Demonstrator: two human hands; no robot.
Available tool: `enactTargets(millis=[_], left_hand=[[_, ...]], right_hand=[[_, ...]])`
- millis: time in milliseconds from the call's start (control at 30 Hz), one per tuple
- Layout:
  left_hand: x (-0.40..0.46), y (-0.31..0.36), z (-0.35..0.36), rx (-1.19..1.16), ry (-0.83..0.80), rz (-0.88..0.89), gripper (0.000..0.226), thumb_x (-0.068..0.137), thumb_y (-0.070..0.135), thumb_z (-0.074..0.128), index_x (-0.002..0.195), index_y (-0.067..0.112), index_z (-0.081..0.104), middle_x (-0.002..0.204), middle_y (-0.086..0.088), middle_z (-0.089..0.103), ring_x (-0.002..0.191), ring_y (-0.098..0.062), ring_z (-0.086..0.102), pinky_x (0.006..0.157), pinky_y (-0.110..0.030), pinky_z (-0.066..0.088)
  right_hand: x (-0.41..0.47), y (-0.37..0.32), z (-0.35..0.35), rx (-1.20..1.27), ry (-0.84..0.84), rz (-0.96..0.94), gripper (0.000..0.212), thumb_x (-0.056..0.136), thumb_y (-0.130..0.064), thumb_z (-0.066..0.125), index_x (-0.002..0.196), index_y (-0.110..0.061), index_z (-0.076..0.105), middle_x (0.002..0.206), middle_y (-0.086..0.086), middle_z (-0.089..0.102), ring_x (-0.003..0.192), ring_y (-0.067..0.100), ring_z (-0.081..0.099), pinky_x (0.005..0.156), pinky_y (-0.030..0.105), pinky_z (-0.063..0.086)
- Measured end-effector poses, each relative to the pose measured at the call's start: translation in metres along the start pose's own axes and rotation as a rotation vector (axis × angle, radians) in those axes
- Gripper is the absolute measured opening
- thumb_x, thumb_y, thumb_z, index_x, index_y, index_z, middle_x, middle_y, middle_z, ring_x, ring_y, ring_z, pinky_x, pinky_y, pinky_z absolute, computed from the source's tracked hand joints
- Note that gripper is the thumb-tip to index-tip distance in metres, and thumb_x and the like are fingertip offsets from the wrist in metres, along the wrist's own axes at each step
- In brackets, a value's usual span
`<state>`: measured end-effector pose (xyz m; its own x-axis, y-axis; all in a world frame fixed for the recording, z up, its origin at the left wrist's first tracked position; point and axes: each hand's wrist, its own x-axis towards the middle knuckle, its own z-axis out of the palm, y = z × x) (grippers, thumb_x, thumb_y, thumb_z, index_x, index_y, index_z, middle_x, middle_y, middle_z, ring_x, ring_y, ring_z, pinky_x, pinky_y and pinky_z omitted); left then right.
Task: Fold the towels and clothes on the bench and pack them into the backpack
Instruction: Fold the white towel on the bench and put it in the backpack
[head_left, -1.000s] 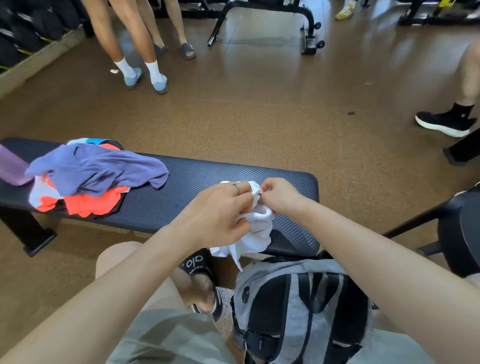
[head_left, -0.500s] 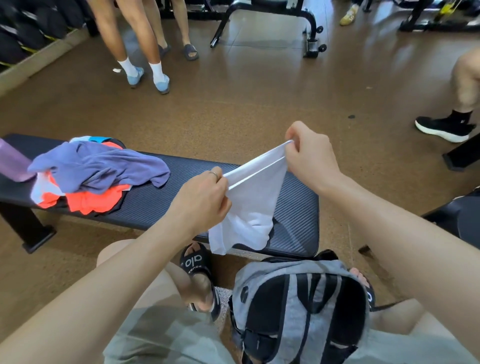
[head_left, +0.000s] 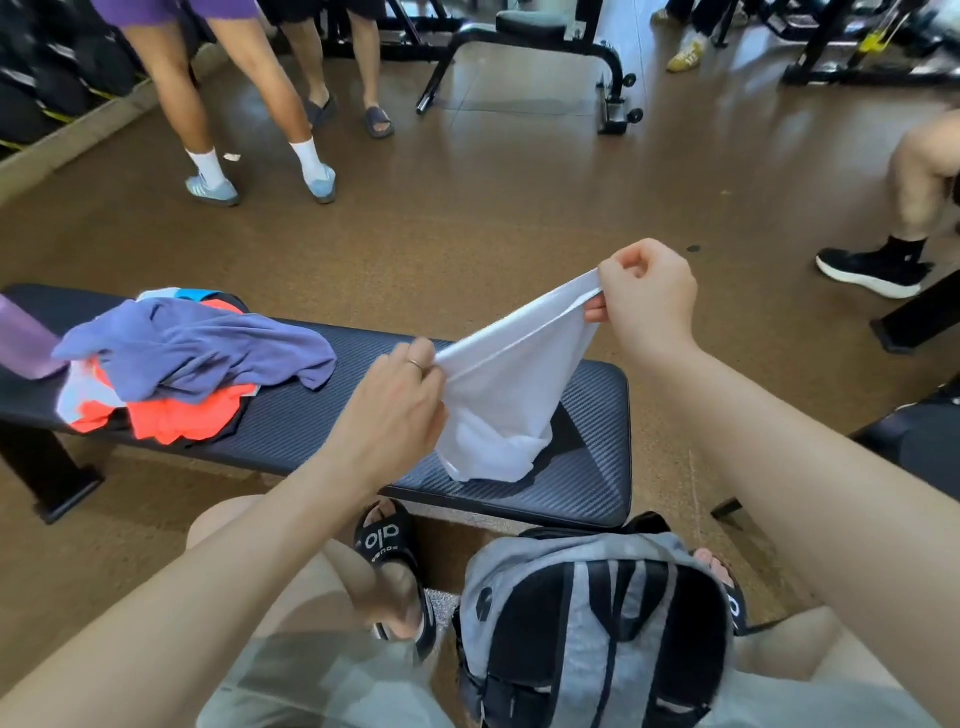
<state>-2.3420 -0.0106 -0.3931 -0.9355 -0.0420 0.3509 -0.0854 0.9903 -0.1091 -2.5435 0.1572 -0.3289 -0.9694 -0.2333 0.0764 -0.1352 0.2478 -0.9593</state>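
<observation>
the white cloth (head_left: 511, 384) hangs between both hands over the right end of the bench (head_left: 587, 467), its top edge pulled taut and its lower part slumped on the pad. the left hand (head_left: 387, 410) has its grip pinched on the lower-left end of that edge; the right hand (head_left: 647, 301) has its grip pinched on the higher right end, fingers curled round the fabric. it looks thin, soft and very light, with no stiffness of its own: it will sag wherever it is not held, so the corners or the taut edge are the places to hold, and i judge it should be laid flat on the pad before creasing.

the backpack (head_left: 597, 623), grey and black, stands on the floor just below the bench between the person's feet; whether its top is open i cannot tell.

the pile (head_left: 197, 358) of purple and orange clothes lies unfolded on the left part of the bench, well apart from the cloth.

the pad is dark, ribbed and narrow, so wide pieces will overhang. the floor is brown. other people's legs and gym frames stand beyond.
</observation>
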Motion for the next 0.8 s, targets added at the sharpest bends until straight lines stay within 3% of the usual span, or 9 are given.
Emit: enactTargets(millis=[100, 167, 233, 300, 433, 533, 600, 700, 800], left_hand=[[0.019, -0.029, -0.023, -0.013, 0.132, -0.122, 0.019, 0.088, 0.0, 0.06, 0.073, 0.003, 0.048, 0.09, -0.02, 0.048, 0.073, -0.034, 0.046, 0.057, -0.045, 0.037], [0.034, -0.044, -0.044, -0.002, 0.232, -0.164, 0.023, 0.096, 0.006, 0.054, 0.074, 0.002, 0.048, 0.094, -0.023, 0.051, 0.076, -0.037, 0.048, 0.06, -0.046, 0.037], [0.045, -0.052, -0.062, -0.012, 0.292, -0.137, 0.03, 0.102, 0.014, 0.047, 0.074, 0.002, 0.048, 0.097, -0.024, 0.052, 0.079, -0.037, 0.049, 0.064, -0.049, 0.04], [0.048, -0.055, -0.07, -0.016, 0.309, -0.054, 0.035, 0.104, 0.017, 0.047, 0.072, 0.002, 0.049, 0.096, -0.023, 0.053, 0.077, -0.037, 0.049, 0.064, -0.051, 0.04], [0.031, -0.049, -0.058, 0.011, 0.189, 0.121, 0.039, 0.103, 0.025, 0.048, 0.072, 0.004, 0.054, 0.09, -0.02, 0.055, 0.07, -0.035, 0.049, 0.06, -0.048, 0.04], [0.014, -0.05, -0.041, -0.037, 0.074, 0.103, 0.031, 0.103, 0.025, 0.047, 0.081, 0.004, 0.057, 0.096, -0.017, 0.052, 0.064, -0.032, 0.05, 0.054, -0.047, 0.046], [0.003, -0.053, -0.032, -0.032, -0.004, 0.121, 0.024, 0.102, 0.02, 0.047, 0.087, 0.004, 0.056, 0.097, -0.015, 0.05, 0.063, -0.027, 0.046, 0.045, -0.046, 0.045], [-0.012, -0.059, -0.022, -0.026, -0.083, 0.196, 0.02, 0.102, 0.017, 0.044, 0.091, 0.006, 0.056, 0.097, -0.012, 0.048, 0.067, -0.022, 0.04, 0.04, -0.045, 0.041], [-0.019, -0.058, -0.017, -0.07, -0.132, 0.131, 0.023, 0.105, 0.022, 0.035, 0.1, 0.009, 0.053, 0.103, -0.008, 0.043, 0.06, -0.032, 0.049, 0.042, -0.046, 0.045]], right_hand=[[0.006, -0.01, -0.008, -0.06, 0.031, -0.124, 0.016, 0.084, -0.003, 0.047, 0.087, 0.002, 0.062, 0.071, 0.02, 0.064, 0.052, 0.015, 0.07, 0.062, 0.039, 0.062], [0.013, -0.021, -0.012, -0.031, 0.103, -0.227, 0.015, 0.083, -0.002, 0.048, 0.084, 0.001, 0.062, 0.067, 0.016, 0.058, 0.053, 0.015, 0.069, 0.052, 0.032, 0.058], [0.02, -0.031, -0.014, 0.017, 0.162, -0.31, 0.013, 0.082, -0.003, 0.049, 0.082, 0.002, 0.061, 0.065, 0.007, 0.049, 0.053, 0.019, 0.069, 0.048, 0.03, 0.054], [0.025, -0.03, -0.015, 0.027, 0.152, -0.283, 0.015, 0.082, -0.004, 0.048, 0.082, 0.003, 0.062, 0.066, 0.009, 0.051, 0.053, 0.023, 0.07, 0.049, 0.033, 0.058], [0.027, -0.008, -0.02, -0.038, 0.054, -0.121, 0.016, 0.083, -0.006, 0.05, 0.085, 0.0, 0.065, 0.076, 0.019, 0.068, 0.052, 0.018, 0.071, 0.057, 0.035, 0.062], [0.028, 0.006, -0.024, -0.144, -0.033, -0.052, 0.018, 0.083, -0.005, 0.05, 0.089, -0.002, 0.067, 0.085, 0.012, 0.073, 0.056, 0.015, 0.072, 0.052, 0.018, 0.054], [0.032, 0.012, -0.027, -0.235, -0.113, -0.036, 0.018, 0.081, -0.002, 0.052, 0.087, -0.008, 0.068, 0.093, 0.01, 0.071, 0.062, 0.018, 0.073, 0.051, 0.017, 0.051], [0.037, 0.021, -0.037, -0.656, -0.262, -0.395, 0.019, 0.077, -0.002, 0.056, 0.09, -0.016, 0.057, 0.096, 0.007, 0.055, 0.078, 0.031, 0.061, 0.067, 0.037, 0.052], [0.031, 0.031, -0.041, -0.921, -0.413, -0.747, 0.029, 0.078, 0.002, 0.054, 0.088, -0.021, 0.039, 0.09, 0.002, 0.039, 0.061, 0.035, 0.047, 0.056, 0.044, 0.046]])
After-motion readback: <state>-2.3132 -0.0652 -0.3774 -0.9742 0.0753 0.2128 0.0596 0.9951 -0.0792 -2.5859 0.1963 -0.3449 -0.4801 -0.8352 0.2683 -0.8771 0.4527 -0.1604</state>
